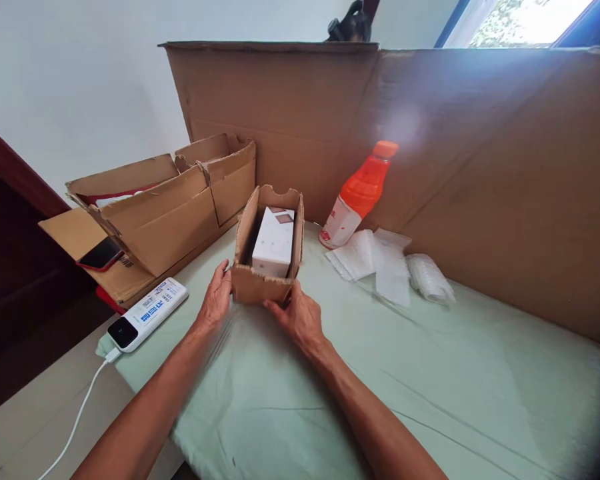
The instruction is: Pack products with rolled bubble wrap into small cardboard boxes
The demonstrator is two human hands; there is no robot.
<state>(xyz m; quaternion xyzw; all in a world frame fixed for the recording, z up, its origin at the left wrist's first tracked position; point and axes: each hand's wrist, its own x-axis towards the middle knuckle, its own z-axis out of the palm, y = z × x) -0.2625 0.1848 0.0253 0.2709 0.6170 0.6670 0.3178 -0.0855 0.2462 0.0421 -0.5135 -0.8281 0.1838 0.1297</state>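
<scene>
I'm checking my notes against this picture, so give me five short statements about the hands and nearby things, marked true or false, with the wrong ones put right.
1. The left hand and right hand both touch the small cardboard box. True.
2. The white box lies outside the small cardboard box. False: the white box sits inside it.
3. The bottle has a blue cap. False: the bottle has an orange cap.
4. A white cable is plugged into the power bank. True.
5. The bubble wrap lies left of the small cardboard box. False: the bubble wrap lies to its right.
</scene>
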